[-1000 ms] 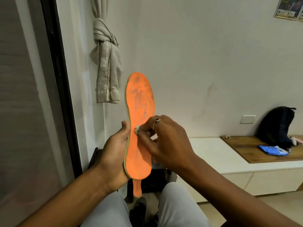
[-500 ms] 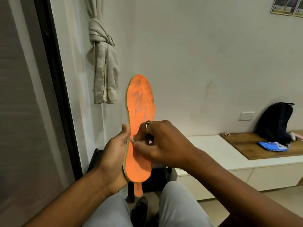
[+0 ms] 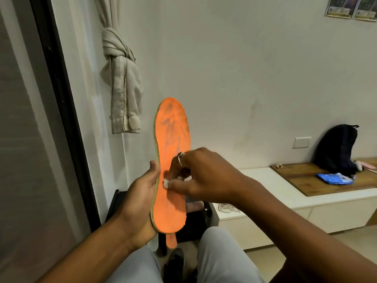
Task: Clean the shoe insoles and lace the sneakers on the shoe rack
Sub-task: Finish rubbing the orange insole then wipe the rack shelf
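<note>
- Orange insole point(image 3: 172, 131) stands upright in front of the person's chest, toe end up and grey-smudged face toward the camera, above the lap.
- A left hand point(image 3: 140, 201) cradles it from behind: thumb along the left edge, fingers wrapped round the back with their tips showing past the right edge.
- A right hand point(image 3: 206, 176), with a ring point(image 3: 180, 158) on one finger, pinches a small white wad point(image 3: 166, 183) between thumb and fingertips and presses it on the insole's middle, near the left edge.
- The step in hand looks like the insole cleaning; the lacing is not begun.
- The dark marks near the toe remain, so the next move probably calls for carrying the wad up there with firm short rubs while the left hand braces the back.
- A second orange tip point(image 3: 171, 241) pokes out below the heel, likely the other insole. A dark shoe point(image 3: 173, 264) lies between the knees.
- Further out, a knotted curtain point(image 3: 120, 78) hangs on the left, and a backpack point(image 3: 336, 148) and a blue packet point(image 3: 334, 178) sit on the counter point(image 3: 265, 190).
- Compared with a second ago, the wad has slid down toward the heel, the left grip is unchanged, and the insole sits slightly lower in view.
</note>
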Demonstrator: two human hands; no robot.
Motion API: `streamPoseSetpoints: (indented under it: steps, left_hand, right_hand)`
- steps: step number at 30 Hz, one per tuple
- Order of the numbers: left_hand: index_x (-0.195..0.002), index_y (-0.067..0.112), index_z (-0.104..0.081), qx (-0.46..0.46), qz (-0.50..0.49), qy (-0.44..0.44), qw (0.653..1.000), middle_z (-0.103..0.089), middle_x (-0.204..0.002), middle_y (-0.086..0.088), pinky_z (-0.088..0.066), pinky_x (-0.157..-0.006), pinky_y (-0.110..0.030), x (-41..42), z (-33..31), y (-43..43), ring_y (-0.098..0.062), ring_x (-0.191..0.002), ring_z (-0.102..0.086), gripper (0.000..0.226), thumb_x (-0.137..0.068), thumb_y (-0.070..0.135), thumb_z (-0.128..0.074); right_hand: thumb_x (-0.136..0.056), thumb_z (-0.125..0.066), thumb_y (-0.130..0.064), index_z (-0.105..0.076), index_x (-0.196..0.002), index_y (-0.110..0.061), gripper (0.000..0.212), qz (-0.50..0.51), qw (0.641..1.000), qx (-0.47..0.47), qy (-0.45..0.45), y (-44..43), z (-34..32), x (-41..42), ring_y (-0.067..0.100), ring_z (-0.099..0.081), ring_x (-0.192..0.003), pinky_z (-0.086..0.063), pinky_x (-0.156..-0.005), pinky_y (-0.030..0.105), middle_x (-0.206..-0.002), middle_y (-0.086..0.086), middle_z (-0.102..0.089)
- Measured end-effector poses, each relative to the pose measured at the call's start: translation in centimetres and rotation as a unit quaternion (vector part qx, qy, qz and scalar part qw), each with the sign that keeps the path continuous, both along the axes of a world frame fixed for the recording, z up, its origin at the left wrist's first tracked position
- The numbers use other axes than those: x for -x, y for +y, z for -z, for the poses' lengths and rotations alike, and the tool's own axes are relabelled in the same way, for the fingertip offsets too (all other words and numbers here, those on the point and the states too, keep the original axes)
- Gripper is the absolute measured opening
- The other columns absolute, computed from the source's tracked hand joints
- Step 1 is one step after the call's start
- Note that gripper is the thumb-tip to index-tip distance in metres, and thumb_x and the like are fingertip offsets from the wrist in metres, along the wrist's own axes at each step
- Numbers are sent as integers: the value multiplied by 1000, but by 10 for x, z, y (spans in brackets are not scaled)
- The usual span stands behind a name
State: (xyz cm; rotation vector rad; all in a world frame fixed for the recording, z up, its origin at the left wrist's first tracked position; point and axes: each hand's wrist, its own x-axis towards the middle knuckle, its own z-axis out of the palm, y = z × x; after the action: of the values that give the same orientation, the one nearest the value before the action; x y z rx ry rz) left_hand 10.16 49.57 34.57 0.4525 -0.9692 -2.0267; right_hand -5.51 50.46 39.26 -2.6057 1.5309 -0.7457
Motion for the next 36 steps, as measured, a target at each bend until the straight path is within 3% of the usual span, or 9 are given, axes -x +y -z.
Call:
streamPoseSetpoints:
  steps: [4,9,11,16,20,23,27,33,36]
  left_hand:
    - [-140,24,-57,6,19,-7,1000,-65,-136,-7,-53,-91,-64,1,2,2,-35,-123,-63,59,-104,55,-23]
    - [-136,22,-61,13,18,-6,1000,-70,-128,-9,-52,-93,-65,2,3,1,-32,-112,-69,61,-103,55,-22]
    - [-139,24,-59,20,21,-8,1000,-67,-132,-7,-50,-95,-67,2,5,0,-32,-118,-67,60,-104,56,-21]
    - [-141,28,-56,10,49,1,999,-64,-137,-8,-42,-102,-72,3,8,-1,-35,-126,-61,59,-103,58,-22]
    - [-143,29,-53,22,38,4,999,-64,-138,-6,-43,-103,-69,0,7,-3,-34,-125,-61,56,-104,56,-22]
    - [-135,24,-63,24,6,20,999,-70,-127,-9,-51,-96,-64,0,3,-3,-29,-112,-70,55,-106,50,-25]
    - [-84,12,-79,28,-44,18,999,-72,-73,-9,-61,-56,-43,0,3,-8,-22,-62,-71,61,-104,43,-31]
    - [-125,14,-65,32,-83,-4,996,-77,-92,-9,-60,-59,-33,-4,3,-14,-21,-76,-75,64,-103,58,-24]
    - [-120,14,-65,47,-63,-14,997,-78,-92,-10,-60,-55,-32,-6,-1,-8,-22,-76,-77,62,-104,56,-22]
  right_hand:
    - [-94,-64,-35,-76,-93,-26,16,110,979,173,0,-8,4,3,13,-63,-86,-54,-71,40,-92,-10,-71]
    - [-89,-77,-25,-79,-94,-19,8,-62,990,-102,-73,3,-4,6,2,-67,-76,-53,-68,23,-87,-8,-76]
    - [-88,-79,-28,-80,-93,-20,10,-50,987,-120,-92,2,-8,10,2,-66,-75,-53,-68,24,-85,-10,-75]
    - [-89,-72,-47,-79,-100,-30,21,117,986,106,-61,-18,3,17,2,-59,-82,-45,-68,25,-88,-18,-68]
    - [-93,-69,-39,-80,-105,-24,22,113,967,221,-58,-23,19,11,14,-59,-94,-53,-74,37,-106,-7,-64]
    - [-94,-70,-31,-79,-103,-21,17,80,969,216,-93,-21,22,2,12,-61,-84,-55,-71,38,-102,-5,-66]
    - [-93,-73,-21,-81,-102,-17,13,18,978,174,-111,-18,23,-3,12,-65,-80,-55,-73,36,-99,-2,-68]
    - [-96,-68,-17,-76,-115,-9,22,-22,990,141,-6,-9,25,-16,19,-65,-96,-55,-82,34,-119,3,-62]
    - [-98,-65,-15,-75,-117,-10,21,-1,988,157,10,-10,24,-14,23,-63,-93,-54,-76,33,-118,4,-61]
